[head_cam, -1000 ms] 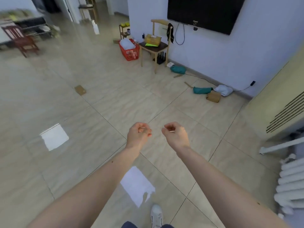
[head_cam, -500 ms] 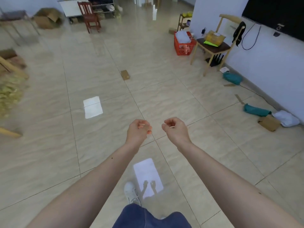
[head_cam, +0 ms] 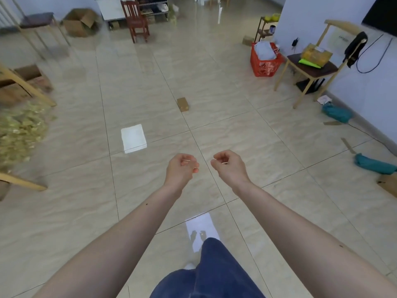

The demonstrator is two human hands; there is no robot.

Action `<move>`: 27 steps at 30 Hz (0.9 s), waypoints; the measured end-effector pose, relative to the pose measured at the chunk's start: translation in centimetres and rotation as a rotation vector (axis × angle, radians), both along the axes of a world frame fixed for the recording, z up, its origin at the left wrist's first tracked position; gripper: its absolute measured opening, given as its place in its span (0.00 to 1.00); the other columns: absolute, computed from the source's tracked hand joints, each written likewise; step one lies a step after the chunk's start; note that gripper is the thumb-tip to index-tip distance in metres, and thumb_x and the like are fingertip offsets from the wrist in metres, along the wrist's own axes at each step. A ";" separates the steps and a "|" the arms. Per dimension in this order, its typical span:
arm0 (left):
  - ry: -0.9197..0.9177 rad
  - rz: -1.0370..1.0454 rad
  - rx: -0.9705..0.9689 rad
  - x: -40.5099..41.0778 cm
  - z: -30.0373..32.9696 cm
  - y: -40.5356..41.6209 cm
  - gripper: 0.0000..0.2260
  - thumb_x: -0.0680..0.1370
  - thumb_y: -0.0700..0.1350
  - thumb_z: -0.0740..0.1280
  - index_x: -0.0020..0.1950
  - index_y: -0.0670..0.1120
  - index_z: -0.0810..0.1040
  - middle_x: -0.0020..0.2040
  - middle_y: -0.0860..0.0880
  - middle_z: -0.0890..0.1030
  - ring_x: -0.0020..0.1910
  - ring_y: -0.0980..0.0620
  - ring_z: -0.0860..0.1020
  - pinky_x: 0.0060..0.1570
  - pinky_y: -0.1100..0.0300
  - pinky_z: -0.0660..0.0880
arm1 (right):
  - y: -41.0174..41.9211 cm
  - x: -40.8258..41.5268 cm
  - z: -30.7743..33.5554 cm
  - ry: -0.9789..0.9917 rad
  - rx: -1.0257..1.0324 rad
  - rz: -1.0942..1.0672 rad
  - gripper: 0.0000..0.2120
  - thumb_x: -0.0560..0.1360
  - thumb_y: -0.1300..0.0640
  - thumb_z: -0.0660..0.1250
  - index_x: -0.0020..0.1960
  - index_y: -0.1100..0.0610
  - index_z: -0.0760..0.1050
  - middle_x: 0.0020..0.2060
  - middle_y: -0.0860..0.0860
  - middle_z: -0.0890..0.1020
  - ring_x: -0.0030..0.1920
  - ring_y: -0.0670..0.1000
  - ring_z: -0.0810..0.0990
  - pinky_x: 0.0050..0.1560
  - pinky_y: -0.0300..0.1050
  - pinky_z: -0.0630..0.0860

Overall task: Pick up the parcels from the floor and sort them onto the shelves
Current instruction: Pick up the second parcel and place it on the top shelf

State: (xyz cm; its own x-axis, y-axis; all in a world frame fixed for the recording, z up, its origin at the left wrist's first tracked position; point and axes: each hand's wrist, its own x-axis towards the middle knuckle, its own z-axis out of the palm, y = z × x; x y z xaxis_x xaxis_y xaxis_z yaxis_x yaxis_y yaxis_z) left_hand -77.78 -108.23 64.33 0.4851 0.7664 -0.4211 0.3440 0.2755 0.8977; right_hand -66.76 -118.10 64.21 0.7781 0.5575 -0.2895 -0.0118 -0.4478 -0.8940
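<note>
My left hand (head_cam: pixel 182 168) and my right hand (head_cam: pixel 228 166) are held out side by side at mid-frame above the tiled floor, fingers curled into the palms, holding nothing. A small brown box parcel (head_cam: pixel 183 104) lies on the floor ahead of them. Along the right wall lie two teal soft parcels (head_cam: pixel 374 164), (head_cam: pixel 336 112) and a brown cardboard parcel (head_cam: pixel 388 183) cut off by the frame edge. Another small brown box (head_cam: pixel 247 40) sits far back near the red basket. No shelves are clearly in view.
A red basket (head_cam: pixel 265 63) and a wooden chair (head_cam: pixel 309 67) carrying items stand at the right wall. A red chair (head_cam: pixel 137 22) and an open carton (head_cam: pixel 79 22) are at the back. Wooden frame legs (head_cam: pixel 25 87) and a yellowish heap (head_cam: pixel 21 130) are at left.
The view has swung left and moved forward across the room; the small brown box is now ahead. Both hands keep the same curled pose in front of me.
</note>
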 end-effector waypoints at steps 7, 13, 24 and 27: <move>0.022 0.001 0.001 5.0 -0.8 10.8 0.03 0.78 0.41 0.65 0.46 0.49 0.75 0.48 0.45 0.85 0.41 0.52 0.83 0.46 0.54 0.75 | 10.9 5.5 -0.7 -0.006 -0.014 0.039 0.07 0.75 0.57 0.69 0.53 0.54 0.78 0.43 0.47 0.79 0.43 0.49 0.78 0.47 0.43 0.74; 0.019 0.012 -0.002 9.5 -0.6 19.3 0.01 0.80 0.43 0.65 0.50 0.47 0.76 0.44 0.48 0.84 0.41 0.52 0.82 0.46 0.55 0.75 | 20.1 10.9 -1.0 0.008 -0.043 0.088 0.08 0.74 0.56 0.70 0.53 0.54 0.79 0.43 0.48 0.80 0.42 0.49 0.78 0.47 0.44 0.76; 0.058 0.009 -0.011 13.9 -1.3 37.1 0.05 0.80 0.43 0.65 0.54 0.43 0.76 0.45 0.47 0.83 0.40 0.52 0.81 0.42 0.58 0.73 | 38.2 15.6 -2.3 0.045 -0.077 0.115 0.07 0.75 0.57 0.70 0.53 0.54 0.78 0.44 0.49 0.80 0.44 0.50 0.79 0.48 0.45 0.77; 0.067 -0.033 0.008 14.7 -1.1 43.1 0.03 0.80 0.42 0.64 0.52 0.44 0.76 0.45 0.47 0.84 0.40 0.53 0.82 0.40 0.58 0.73 | 43.7 16.1 -2.4 0.052 -0.065 0.084 0.06 0.75 0.57 0.70 0.51 0.54 0.78 0.43 0.49 0.80 0.41 0.50 0.78 0.46 0.44 0.74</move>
